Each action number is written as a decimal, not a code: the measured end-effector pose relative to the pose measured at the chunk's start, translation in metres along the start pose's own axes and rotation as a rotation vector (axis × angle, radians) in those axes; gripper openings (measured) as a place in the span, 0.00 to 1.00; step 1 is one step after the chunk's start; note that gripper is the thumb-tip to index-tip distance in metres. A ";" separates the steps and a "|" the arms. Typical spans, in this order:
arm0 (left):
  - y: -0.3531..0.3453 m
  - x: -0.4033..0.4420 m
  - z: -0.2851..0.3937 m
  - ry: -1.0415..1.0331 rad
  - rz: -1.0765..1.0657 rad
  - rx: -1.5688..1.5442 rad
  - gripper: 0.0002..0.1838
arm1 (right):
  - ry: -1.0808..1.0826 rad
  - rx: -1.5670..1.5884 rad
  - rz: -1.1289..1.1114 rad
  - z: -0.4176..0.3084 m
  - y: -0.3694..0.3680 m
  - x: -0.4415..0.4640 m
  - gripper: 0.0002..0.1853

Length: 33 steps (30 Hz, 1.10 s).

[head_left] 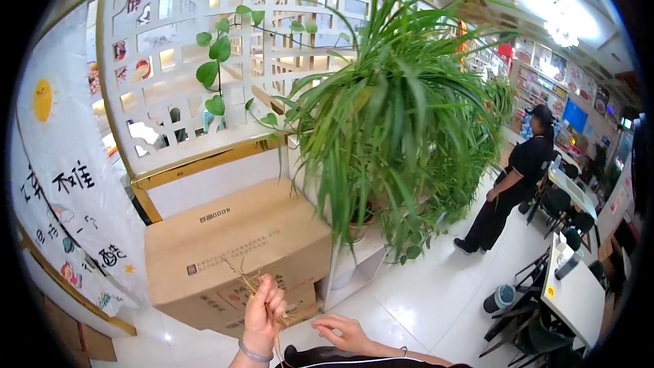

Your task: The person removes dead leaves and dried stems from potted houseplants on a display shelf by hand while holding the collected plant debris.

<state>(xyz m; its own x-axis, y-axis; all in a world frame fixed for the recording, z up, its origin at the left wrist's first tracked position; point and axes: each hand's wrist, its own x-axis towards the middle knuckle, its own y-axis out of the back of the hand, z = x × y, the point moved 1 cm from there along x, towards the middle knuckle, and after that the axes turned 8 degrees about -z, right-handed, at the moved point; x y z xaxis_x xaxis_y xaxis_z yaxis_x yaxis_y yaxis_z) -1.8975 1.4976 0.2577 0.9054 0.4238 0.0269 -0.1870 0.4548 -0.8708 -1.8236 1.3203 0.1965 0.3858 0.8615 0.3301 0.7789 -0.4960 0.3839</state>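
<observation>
My left hand (264, 305) is closed around a small bunch of thin dry brown stalks (246, 274), held upright in front of the cardboard box (238, 232). Their ends stick out above and below the fist. To its right, my right hand (342, 332) is held low over the floor, thumb and fingers loosely apart, with nothing visible in it. A large leafy green plant (409, 95) spreads above and to the right of both hands, its pot (359, 226) partly hidden by leaves.
A white lattice partition (163, 54) rises behind the box, and a painted white cloth (68, 184) hangs at the left. At the right, a person (523, 170) in dark clothes stands near tables (575, 289), chairs and a small bin (501, 298).
</observation>
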 end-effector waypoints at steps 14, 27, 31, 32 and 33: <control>0.084 0.110 0.106 0.056 0.034 -0.193 0.08 | 0.102 -0.193 0.382 -0.064 0.005 0.171 0.09; 0.147 0.137 0.115 0.093 0.095 -0.321 0.08 | 0.140 0.893 0.737 -0.062 0.110 0.335 0.20; 0.148 0.135 0.119 0.080 0.111 -0.262 0.08 | 0.154 0.925 0.786 -0.054 0.114 0.351 0.15; 0.146 0.135 0.119 0.080 0.123 -0.256 0.08 | 0.161 0.938 0.807 -0.050 0.118 0.356 0.15; 0.147 0.134 0.119 0.076 0.110 -0.249 0.08 | 0.171 0.939 0.833 -0.046 0.122 0.361 0.11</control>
<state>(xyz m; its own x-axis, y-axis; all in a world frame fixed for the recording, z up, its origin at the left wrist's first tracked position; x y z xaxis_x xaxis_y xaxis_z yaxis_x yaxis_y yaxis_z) -1.8489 1.7144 0.1919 0.9126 0.3957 -0.1033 -0.1949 0.1987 -0.9605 -1.6118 1.5659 0.4023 0.9123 0.2669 0.3106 0.4088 -0.5508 -0.7276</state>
